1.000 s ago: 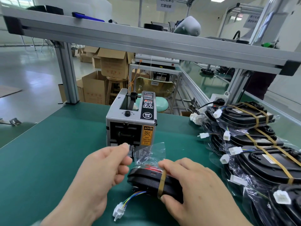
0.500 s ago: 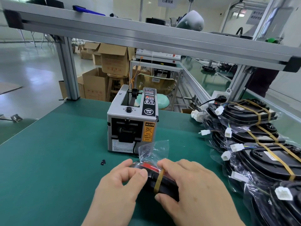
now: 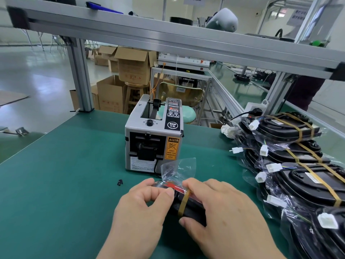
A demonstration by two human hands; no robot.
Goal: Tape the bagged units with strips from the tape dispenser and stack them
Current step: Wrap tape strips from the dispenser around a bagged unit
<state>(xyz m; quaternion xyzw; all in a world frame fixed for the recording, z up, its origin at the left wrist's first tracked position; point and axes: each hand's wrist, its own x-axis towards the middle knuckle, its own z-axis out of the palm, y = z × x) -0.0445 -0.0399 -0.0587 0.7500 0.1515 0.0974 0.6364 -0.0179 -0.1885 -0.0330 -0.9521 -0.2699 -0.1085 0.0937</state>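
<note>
1. We are looking at a bagged unit (image 3: 193, 204) lying on the green table (image 3: 65, 174), close to the near edge and about midway along it, just in front of the tape dispenser (image 3: 153, 139).
2. The left hand (image 3: 141, 208) is curling its fingers at the unit's left end, with thumb and forefinger pinching the bag against the black body.
3. The right hand (image 3: 224, 212) is lying over the unit's right part, fingers bending round it and the thumb pressing its near side, so it is gripping the unit (the palm is hiding most of the body from us).
4. A brown tape strip (image 3: 183, 202) is running over the unit between the 2 hands, and the right forefinger is resting just beside it.
5. The bag's loose clear end (image 3: 179, 169) is standing up behind the hands; we are unable to tell whether it is touching the dispenser.
6. The dispenser is sitting near the middle of the table, its outlet facing the near edge and an orange caution label (image 3: 172, 148) showing on its front.
7. The taped units (image 3: 302, 176) are lying piled along the table's right edge, brown strips crossing them and white connectors (image 3: 253, 125) sticking out.
8. A small black scrap (image 3: 120, 182) is lying left of the left hand, apart from it.
</note>
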